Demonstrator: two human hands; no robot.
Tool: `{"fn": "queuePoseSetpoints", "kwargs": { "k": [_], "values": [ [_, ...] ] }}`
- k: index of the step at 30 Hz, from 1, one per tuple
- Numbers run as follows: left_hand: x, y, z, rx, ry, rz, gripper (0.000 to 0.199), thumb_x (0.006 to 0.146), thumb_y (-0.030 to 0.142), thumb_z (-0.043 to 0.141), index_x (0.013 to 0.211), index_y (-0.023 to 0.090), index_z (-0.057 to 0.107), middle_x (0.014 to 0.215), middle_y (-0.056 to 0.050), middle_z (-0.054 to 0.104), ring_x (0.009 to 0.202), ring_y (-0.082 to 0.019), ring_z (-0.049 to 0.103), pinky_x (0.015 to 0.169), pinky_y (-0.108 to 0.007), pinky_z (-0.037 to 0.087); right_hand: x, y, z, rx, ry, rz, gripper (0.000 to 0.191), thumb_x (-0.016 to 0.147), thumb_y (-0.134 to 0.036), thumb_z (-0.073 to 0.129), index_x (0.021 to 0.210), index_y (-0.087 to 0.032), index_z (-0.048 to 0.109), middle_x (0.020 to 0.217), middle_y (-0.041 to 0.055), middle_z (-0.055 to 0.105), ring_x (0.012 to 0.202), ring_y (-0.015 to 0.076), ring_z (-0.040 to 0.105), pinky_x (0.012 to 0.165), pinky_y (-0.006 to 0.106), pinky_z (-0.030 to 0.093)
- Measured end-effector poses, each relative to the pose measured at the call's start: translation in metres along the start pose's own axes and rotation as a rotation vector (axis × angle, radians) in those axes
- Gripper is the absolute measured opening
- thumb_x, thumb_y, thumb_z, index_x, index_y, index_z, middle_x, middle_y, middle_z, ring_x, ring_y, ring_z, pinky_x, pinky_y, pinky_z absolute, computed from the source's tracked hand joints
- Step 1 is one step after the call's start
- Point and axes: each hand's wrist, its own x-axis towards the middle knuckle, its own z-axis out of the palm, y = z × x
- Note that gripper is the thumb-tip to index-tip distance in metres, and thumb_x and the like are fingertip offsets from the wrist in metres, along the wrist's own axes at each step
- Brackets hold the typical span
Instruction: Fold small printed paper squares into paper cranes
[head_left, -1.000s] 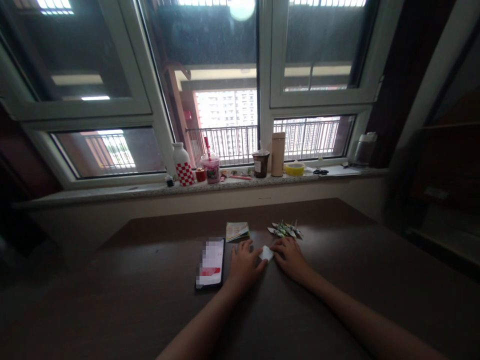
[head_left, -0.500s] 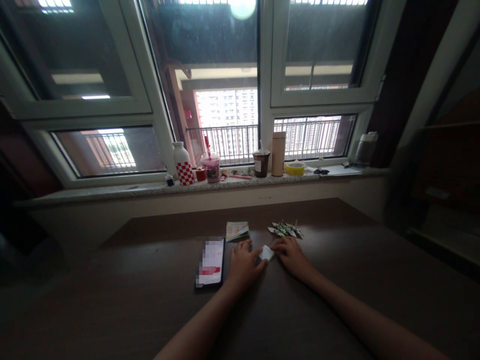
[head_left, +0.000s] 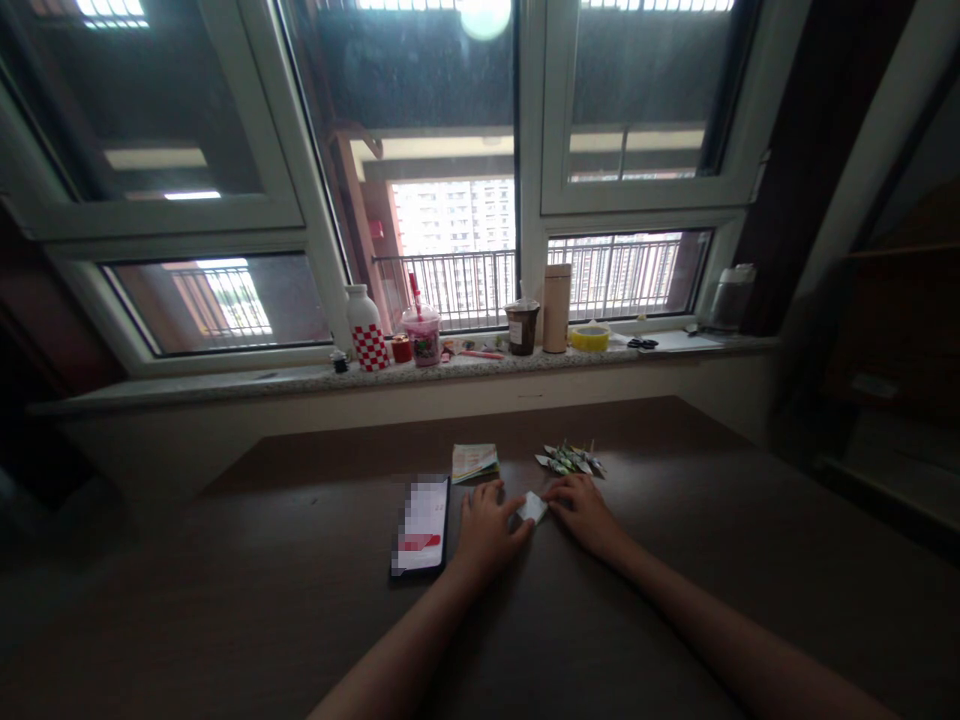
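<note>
1. White folded paper (head_left: 533,507) on counter (head_left: 285,600), one corner toward window (head_left: 442,90); long axis unclear, fingers cover edges.
2. Paper stack (head_left: 472,462), folded pieces (head_left: 571,460) crowd far side; phone (head_left: 426,530) left; counter stretches wide rightward.
3. Between hands: left hand (head_left: 491,528) thumb and index touching, right hand (head_left: 581,510) fingertips at right edge; can't tell grip.
</note>
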Motion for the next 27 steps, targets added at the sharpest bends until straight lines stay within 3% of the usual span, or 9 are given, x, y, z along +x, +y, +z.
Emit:
{"fn": "queuePoseSetpoints", "kwargs": {
  "k": [13, 18, 27],
  "values": [
    [0.001, -0.001, -0.001, -0.032, -0.033, -0.012, 0.041, 0.083, 0.046, 0.059, 0.122, 0.035, 0.066, 0.14, -0.01, 0.05, 0.135, -0.031, 0.038, 0.113, -0.053, 0.025, 0.001, 0.0, 0.001, 0.012, 0.012, 0.034, 0.017, 0.083, -0.026, 0.061, 0.087, -0.022, 0.078, 0.103, 0.0077, 0.068, 0.108, 0.0261, 0.053, 0.097, 0.04, 0.04],
    [0.003, -0.002, 0.001, -0.046, -0.03, -0.021, 0.041, 0.082, 0.046, 0.061, 0.121, 0.035, 0.067, 0.14, -0.009, 0.05, 0.135, -0.03, 0.038, 0.114, -0.053, 0.024, 0.001, -0.002, -0.001, 0.026, 0.01, 0.013, 0.02, 0.085, -0.031, 0.061, 0.1, -0.026, 0.075, 0.107, 0.007, 0.066, 0.109, 0.0257, 0.052, 0.098, 0.042, 0.039],
    [0.004, -0.002, -0.002, -0.081, -0.058, -0.041, 0.041, 0.08, 0.047, 0.064, 0.119, 0.034, 0.068, 0.14, -0.009, 0.05, 0.135, -0.031, 0.038, 0.115, -0.053, 0.023, 0.011, -0.005, 0.001, -0.055, -0.087, 0.015, 0.015, 0.088, -0.031, 0.059, 0.097, -0.024, 0.069, 0.119, 0.0067, 0.059, 0.117, 0.0256, 0.047, 0.1, 0.043, 0.036]
  ]
}}
